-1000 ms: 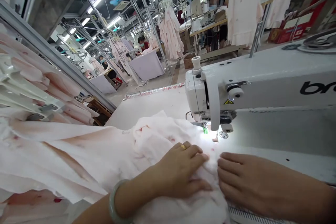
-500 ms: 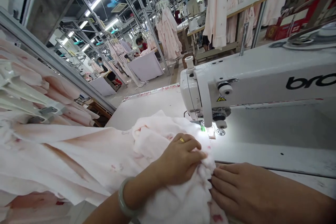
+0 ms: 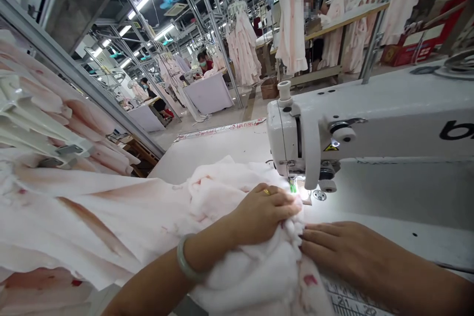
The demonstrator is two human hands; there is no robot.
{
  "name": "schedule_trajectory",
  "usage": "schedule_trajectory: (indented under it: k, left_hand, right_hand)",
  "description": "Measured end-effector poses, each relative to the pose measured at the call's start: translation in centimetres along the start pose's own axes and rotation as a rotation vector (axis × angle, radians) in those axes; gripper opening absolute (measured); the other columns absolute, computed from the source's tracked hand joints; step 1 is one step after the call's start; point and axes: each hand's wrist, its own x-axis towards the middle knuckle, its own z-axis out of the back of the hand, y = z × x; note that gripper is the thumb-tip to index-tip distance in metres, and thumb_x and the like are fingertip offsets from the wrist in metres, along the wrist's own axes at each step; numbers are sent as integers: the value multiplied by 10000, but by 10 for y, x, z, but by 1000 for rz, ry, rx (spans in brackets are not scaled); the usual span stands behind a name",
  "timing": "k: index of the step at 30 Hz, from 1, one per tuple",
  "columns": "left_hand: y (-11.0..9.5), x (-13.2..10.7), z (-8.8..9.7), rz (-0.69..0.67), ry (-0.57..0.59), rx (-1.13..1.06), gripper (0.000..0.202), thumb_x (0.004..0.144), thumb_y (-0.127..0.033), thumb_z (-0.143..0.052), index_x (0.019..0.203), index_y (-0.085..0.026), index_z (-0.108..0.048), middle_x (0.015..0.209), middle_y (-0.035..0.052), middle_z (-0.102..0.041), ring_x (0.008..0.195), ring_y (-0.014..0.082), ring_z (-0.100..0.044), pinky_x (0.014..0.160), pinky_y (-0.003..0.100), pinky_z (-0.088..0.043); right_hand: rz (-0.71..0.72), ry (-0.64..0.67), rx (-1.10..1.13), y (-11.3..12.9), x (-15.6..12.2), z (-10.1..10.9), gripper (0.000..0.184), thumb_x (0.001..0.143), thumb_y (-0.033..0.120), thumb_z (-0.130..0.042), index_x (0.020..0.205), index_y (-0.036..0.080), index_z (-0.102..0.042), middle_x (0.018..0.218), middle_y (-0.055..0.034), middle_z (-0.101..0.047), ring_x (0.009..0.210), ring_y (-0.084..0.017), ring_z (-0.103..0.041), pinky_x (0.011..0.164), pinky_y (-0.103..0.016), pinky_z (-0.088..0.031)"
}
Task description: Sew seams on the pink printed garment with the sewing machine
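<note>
A pale pink, fluffy garment point(image 3: 237, 187) with small red prints spreads across the machine bed, its gathered edge facing right. My left hand point(image 3: 267, 210), with a gold ring and a bangle at the wrist, lies on it with fingers curled, gripping the cloth just in front of the needle area. At the gathered edge, my right hand point(image 3: 336, 247) has its fingers together with the tips on the cloth; its thumb is hidden. The white sewing machine point(image 3: 291, 131) stands over the cloth, and its lit presser foot point(image 3: 293, 186) is close to my left fingertips.
Clipped to a white hanger point(image 3: 40, 123) on the left, part of the garment hangs off the table. A metal rail point(image 3: 77, 69) runs diagonally beside it. A printed ruler strip point(image 3: 351, 301) is at the near edge. Further back are hanging garments point(image 3: 242, 44) and several people at tables.
My left hand has moved up and right with the cloth, nearer the presser foot. My right hand has shifted slightly up along the edge. The view has turned a little, uncovering the ruler strip.
</note>
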Motion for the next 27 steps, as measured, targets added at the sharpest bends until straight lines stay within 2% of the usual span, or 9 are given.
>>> schedule_trajectory:
  k: [5,9,12,15,17,19,22,24,27]
  left_hand:
    - [12,16,18,98,49,-20,399,1037,-109,-542,1353,-249,-741,1267,101,-763,1243,266,-702,1128,428,-516]
    - [-16,0,39,145,33,-184,346,1091,-251,-516,1400,-199,-665,1360,125,-726,1280,281,-676,1194,480,-505]
    - [-48,-24,31,236,-108,-238,464,1010,-332,-663,1443,-180,-587,1414,153,-683,1337,321,-638,1185,497,-536]
    - [-67,-39,6,321,-197,-107,450,925,-216,-668,1364,-166,-583,1384,184,-683,1333,367,-635,1174,556,-548]
    - [-65,-37,-6,327,-232,-30,388,877,-97,-588,1256,-177,-602,1369,183,-696,1347,367,-635,1195,571,-526]
    - [-53,-28,-5,338,-263,-36,319,834,-31,-515,1083,-212,-600,1238,141,-739,1254,328,-679,1137,522,-554]
    - [-31,-7,11,410,-314,-170,192,836,-61,-479,866,-251,-484,880,49,-680,872,236,-678,831,364,-581]
    - [-23,3,22,428,-339,-286,167,854,-105,-481,823,-258,-422,771,6,-593,723,194,-595,700,309,-511]
    - [-21,8,28,413,-345,-392,124,894,-209,-581,883,-250,-465,815,-8,-615,738,186,-602,701,305,-493]
  right_hand:
    - [-26,-76,-70,-12,-4,-10,378,1029,-27,-423,1143,163,-729,1176,-100,-832,1053,-212,-801,921,-364,-670]
    - [52,-77,-98,-4,-2,-7,303,1062,31,-472,1159,140,-738,1076,-106,-818,994,-262,-769,917,-441,-648]
    - [115,-51,-97,6,1,-1,325,1067,26,-457,1136,144,-751,975,-89,-800,871,-230,-734,845,-393,-630]
    - [118,-60,-75,11,3,3,352,1059,4,-448,1155,154,-752,935,-72,-786,819,-205,-716,816,-353,-610]
    - [82,-44,-18,11,4,6,345,1060,21,-463,1176,172,-751,935,-70,-781,823,-206,-717,802,-346,-601]
    - [47,-4,74,10,4,12,299,1073,84,-490,1159,188,-757,945,-82,-778,854,-222,-724,800,-353,-598]
    - [3,66,208,6,6,22,268,1132,267,-512,1114,201,-770,972,-105,-778,919,-252,-732,825,-371,-600]
    - [-42,62,232,1,6,23,333,1175,357,-488,1092,210,-775,960,-97,-775,915,-250,-730,838,-373,-598]
    - [-162,-68,115,-8,5,16,335,1195,343,-478,1107,207,-771,984,-79,-789,918,-239,-738,864,-393,-595]
